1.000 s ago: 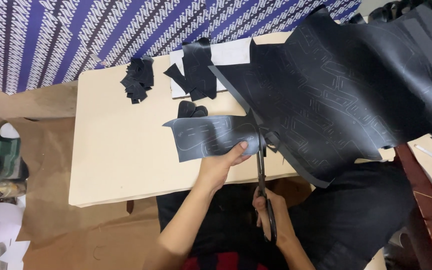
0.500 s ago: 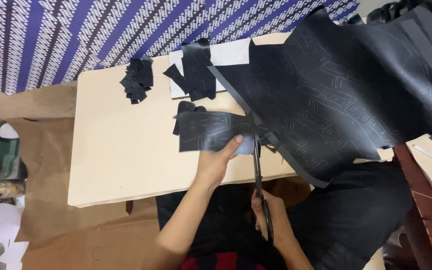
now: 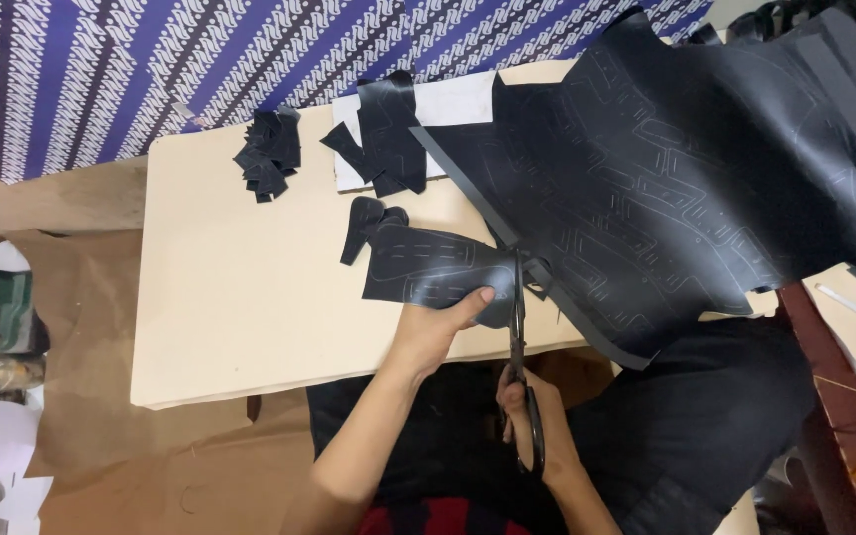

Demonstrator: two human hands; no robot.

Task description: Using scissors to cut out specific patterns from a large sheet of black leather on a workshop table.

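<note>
The left hand grips a cut piece of black leather, thumb pressed on top at the piece's near edge and the remaining fingers curled beneath it. The piece extends away from the fingers over the table and lies flat on it.

The right hand is closed around the handles of black scissors. The blades point straight away from the fingers and meet the leather just right of the left thumb, at the point where the cut piece joins the large black leather sheet. The pictures do not show how far the blades are parted.

The large sheet carries faint marked pattern outlines. It spreads beyond and to the right of the scissor tips, covers the right part of the table and hangs over the near edge.

The work surface is a pale beige table with a plain flat top. Well beyond the left fingers lie a pile of small black scraps and a white card bearing further black cut shapes.

Behind the table hangs a blue and white patterned cloth. Brown paper covers the floor left of the left forearm. A dark wooden surface stands far right of the right hand.
</note>
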